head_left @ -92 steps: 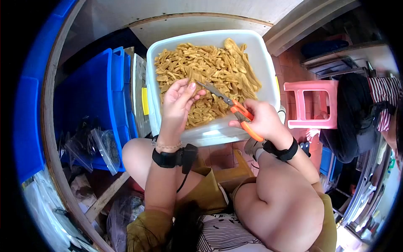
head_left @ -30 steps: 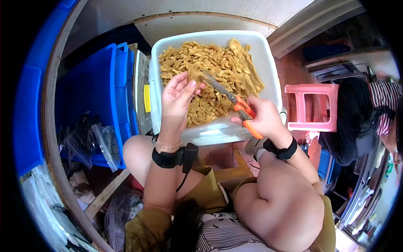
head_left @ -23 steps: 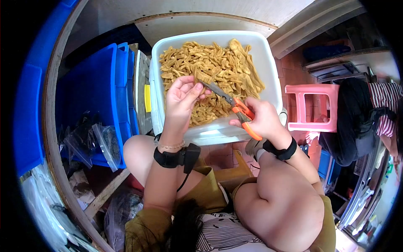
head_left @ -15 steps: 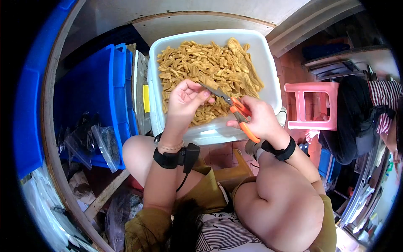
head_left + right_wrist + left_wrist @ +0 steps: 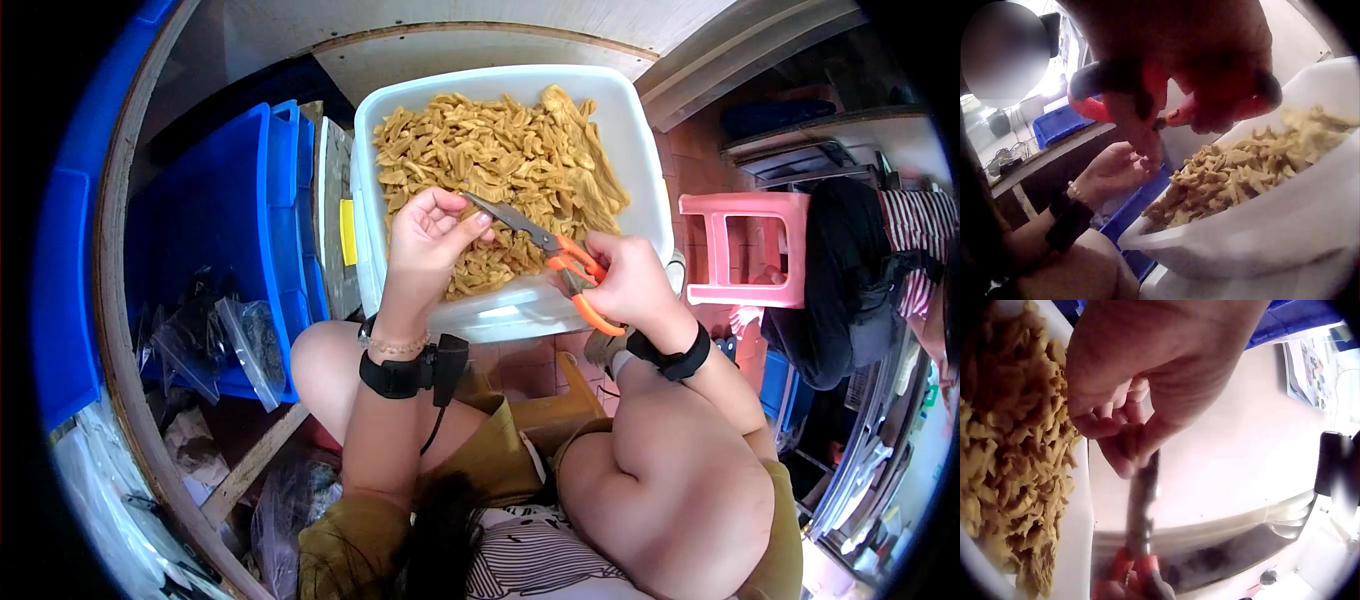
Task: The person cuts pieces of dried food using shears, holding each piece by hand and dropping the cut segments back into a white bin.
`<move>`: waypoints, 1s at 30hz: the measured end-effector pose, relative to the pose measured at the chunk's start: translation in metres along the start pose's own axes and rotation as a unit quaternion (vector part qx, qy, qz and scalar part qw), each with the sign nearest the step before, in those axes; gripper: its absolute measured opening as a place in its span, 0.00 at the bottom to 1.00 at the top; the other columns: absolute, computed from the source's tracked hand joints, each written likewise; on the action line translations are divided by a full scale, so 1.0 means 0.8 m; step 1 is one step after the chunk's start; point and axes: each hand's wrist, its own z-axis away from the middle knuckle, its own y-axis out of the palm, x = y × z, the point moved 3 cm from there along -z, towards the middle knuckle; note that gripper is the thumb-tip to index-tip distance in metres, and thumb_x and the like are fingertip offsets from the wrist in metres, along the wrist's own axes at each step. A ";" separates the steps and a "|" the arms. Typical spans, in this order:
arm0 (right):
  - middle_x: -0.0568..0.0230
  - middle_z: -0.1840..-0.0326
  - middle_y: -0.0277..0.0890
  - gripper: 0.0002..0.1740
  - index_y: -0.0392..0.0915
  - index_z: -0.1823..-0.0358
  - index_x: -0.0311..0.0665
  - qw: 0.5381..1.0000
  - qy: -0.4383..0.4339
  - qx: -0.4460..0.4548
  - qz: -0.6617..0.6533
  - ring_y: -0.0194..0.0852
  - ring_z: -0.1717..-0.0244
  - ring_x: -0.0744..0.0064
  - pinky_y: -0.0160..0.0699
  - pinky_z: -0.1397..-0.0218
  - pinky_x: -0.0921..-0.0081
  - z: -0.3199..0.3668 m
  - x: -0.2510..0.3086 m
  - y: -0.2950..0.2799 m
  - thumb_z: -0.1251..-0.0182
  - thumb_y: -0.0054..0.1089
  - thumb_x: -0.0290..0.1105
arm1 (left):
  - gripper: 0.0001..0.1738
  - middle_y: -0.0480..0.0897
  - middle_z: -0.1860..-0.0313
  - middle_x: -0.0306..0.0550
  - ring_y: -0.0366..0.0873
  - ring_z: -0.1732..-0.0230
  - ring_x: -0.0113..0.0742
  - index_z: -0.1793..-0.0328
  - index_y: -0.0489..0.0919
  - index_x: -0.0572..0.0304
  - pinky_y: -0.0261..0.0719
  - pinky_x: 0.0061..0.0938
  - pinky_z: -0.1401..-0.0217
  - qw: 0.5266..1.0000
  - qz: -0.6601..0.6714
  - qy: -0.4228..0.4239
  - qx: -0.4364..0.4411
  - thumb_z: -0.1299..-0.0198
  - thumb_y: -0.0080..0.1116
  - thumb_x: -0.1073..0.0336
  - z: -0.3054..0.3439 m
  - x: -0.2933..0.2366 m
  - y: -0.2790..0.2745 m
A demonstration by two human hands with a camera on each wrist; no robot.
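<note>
In the head view my right hand (image 5: pixel 632 282) grips orange-handled scissors (image 5: pixel 528 230), its fingers round the handles. The blades point up and left, nearly together, over a pale plastic tub (image 5: pixel 648 200). My left hand (image 5: pixel 425 240) is at the blade tip, thumb and forefinger pinched together. A small brown piece (image 5: pixel 1132 439) shows between them in the left wrist view, mostly hidden by the fingers. Below both hands lies a heap of short golden-brown pieces (image 5: pixel 480 145) in the tub. Longer, uncut-looking strips (image 5: pixel 590 170) of the same stuff lie along its right side.
Blue crates (image 5: pixel 200 230) with plastic bags stand left of the tub. A pink stool (image 5: pixel 745 250) is at the right, beside another person in a striped top (image 5: pixel 915 225). A pale wooden panel (image 5: pixel 480 60) closes off the far side.
The strip that stuck up from my left fingers has become shorter and no longer shows above them. The scissors opened and closed near the fingertips; the left hand shifted right, then back left.
</note>
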 end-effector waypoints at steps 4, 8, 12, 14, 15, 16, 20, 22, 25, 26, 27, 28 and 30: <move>0.59 0.89 0.61 0.26 0.68 0.84 0.33 0.999 -0.028 -0.040 0.017 0.58 0.86 0.71 0.63 0.80 0.74 0.000 -0.002 -0.002 0.57 0.75 0.44 | 0.08 0.81 0.67 0.44 0.80 0.65 0.29 0.63 0.71 0.63 0.79 0.21 0.58 1.000 -0.001 0.008 -0.002 0.43 0.59 0.78 -0.002 0.001 0.001; 0.56 0.88 0.63 0.27 0.69 0.82 0.33 0.998 -0.029 -0.034 0.038 0.59 0.86 0.63 0.63 0.80 0.71 -0.001 0.007 -0.004 0.57 0.74 0.48 | 0.08 0.81 0.67 0.44 0.80 0.65 0.28 0.64 0.71 0.64 0.78 0.19 0.59 0.999 -0.027 0.006 -0.022 0.44 0.59 0.79 0.002 -0.006 0.007; 0.55 0.87 0.63 0.28 0.69 0.82 0.33 0.998 -0.032 -0.034 0.038 0.60 0.86 0.60 0.63 0.79 0.69 -0.003 0.001 0.004 0.57 0.73 0.50 | 0.07 0.80 0.67 0.43 0.76 0.68 0.20 0.65 0.73 0.67 0.74 0.13 0.64 0.995 -0.089 0.027 -0.024 0.46 0.61 0.80 0.005 -0.003 0.012; 0.54 0.88 0.62 0.28 0.69 0.82 0.32 0.999 -0.013 -0.034 0.023 0.59 0.86 0.59 0.63 0.79 0.68 -0.003 -0.003 0.006 0.56 0.72 0.51 | 0.07 0.80 0.67 0.42 0.75 0.68 0.19 0.65 0.73 0.67 0.73 0.12 0.65 0.993 -0.108 0.036 -0.039 0.46 0.61 0.80 0.005 -0.004 0.011; 0.54 0.88 0.62 0.28 0.69 0.82 0.32 0.999 -0.014 -0.034 0.022 0.59 0.86 0.59 0.63 0.79 0.68 -0.003 0.000 0.004 0.56 0.72 0.51 | 0.07 0.80 0.67 0.42 0.75 0.68 0.19 0.64 0.73 0.68 0.73 0.12 0.65 0.992 -0.113 0.034 -0.047 0.46 0.61 0.80 0.004 -0.003 0.009; 0.51 0.86 0.66 0.29 0.69 0.82 0.33 0.999 0.004 -0.016 0.031 0.66 0.82 0.52 0.67 0.77 0.64 -0.003 0.002 0.001 0.55 0.70 0.53 | 0.07 0.80 0.66 0.42 0.75 0.68 0.18 0.64 0.74 0.68 0.73 0.12 0.65 0.991 -0.118 0.033 -0.054 0.46 0.61 0.80 0.003 -0.002 0.007; 0.48 0.86 0.68 0.28 0.70 0.83 0.33 0.999 0.032 0.001 0.025 0.70 0.79 0.45 0.69 0.75 0.62 -0.004 0.002 0.000 0.51 0.68 0.53 | 0.10 0.81 0.62 0.45 0.78 0.62 0.25 0.57 0.75 0.69 0.76 0.17 0.58 0.988 -0.127 0.058 -0.070 0.45 0.61 0.79 -0.002 0.001 -0.003; 0.51 0.87 0.64 0.26 0.71 0.82 0.32 0.999 0.022 -0.020 0.011 0.62 0.83 0.56 0.65 0.78 0.67 -0.004 -0.004 0.003 0.51 0.70 0.49 | 0.13 0.81 0.61 0.44 0.79 0.62 0.25 0.52 0.76 0.70 0.74 0.17 0.57 0.992 -0.085 0.054 -0.077 0.42 0.60 0.75 -0.002 -0.007 0.001; 0.56 0.89 0.61 0.24 0.72 0.82 0.31 0.999 0.016 -0.038 -0.007 0.55 0.86 0.71 0.62 0.80 0.73 -0.004 -0.004 0.002 0.51 0.72 0.45 | 0.14 0.81 0.59 0.43 0.79 0.62 0.26 0.49 0.75 0.69 0.73 0.17 0.57 0.994 -0.059 0.023 -0.087 0.40 0.59 0.72 0.001 -0.014 0.005; 0.57 0.89 0.61 0.24 0.72 0.81 0.30 0.999 0.017 -0.035 -0.011 0.56 0.86 0.73 0.62 0.80 0.74 -0.004 -0.003 0.001 0.50 0.72 0.44 | 0.14 0.81 0.59 0.43 0.79 0.62 0.26 0.49 0.75 0.69 0.73 0.17 0.57 0.994 -0.059 0.023 -0.087 0.40 0.59 0.72 0.000 -0.014 0.004; 0.57 0.89 0.61 0.24 0.72 0.81 0.30 0.999 0.017 -0.035 -0.011 0.56 0.86 0.73 0.62 0.80 0.74 -0.004 -0.003 0.001 0.50 0.72 0.44 | 0.14 0.80 0.59 0.42 0.78 0.62 0.26 0.49 0.76 0.69 0.73 0.17 0.57 0.995 -0.059 0.023 -0.079 0.40 0.58 0.71 0.000 -0.013 0.003; 0.57 0.89 0.61 0.24 0.72 0.81 0.30 0.999 0.010 -0.040 -0.015 0.57 0.86 0.74 0.62 0.80 0.74 -0.004 -0.002 0.000 0.50 0.72 0.44 | 0.14 0.80 0.59 0.42 0.78 0.63 0.25 0.49 0.76 0.68 0.73 0.17 0.57 0.996 -0.058 0.022 -0.071 0.39 0.58 0.70 0.000 -0.012 0.002; 0.58 0.89 0.62 0.24 0.72 0.81 0.30 0.999 0.003 -0.045 -0.018 0.57 0.86 0.75 0.62 0.80 0.74 -0.004 -0.002 0.001 0.50 0.72 0.44 | 0.14 0.80 0.59 0.42 0.78 0.62 0.25 0.49 0.76 0.68 0.73 0.17 0.57 0.994 -0.067 0.028 -0.078 0.40 0.58 0.70 0.000 -0.009 -0.002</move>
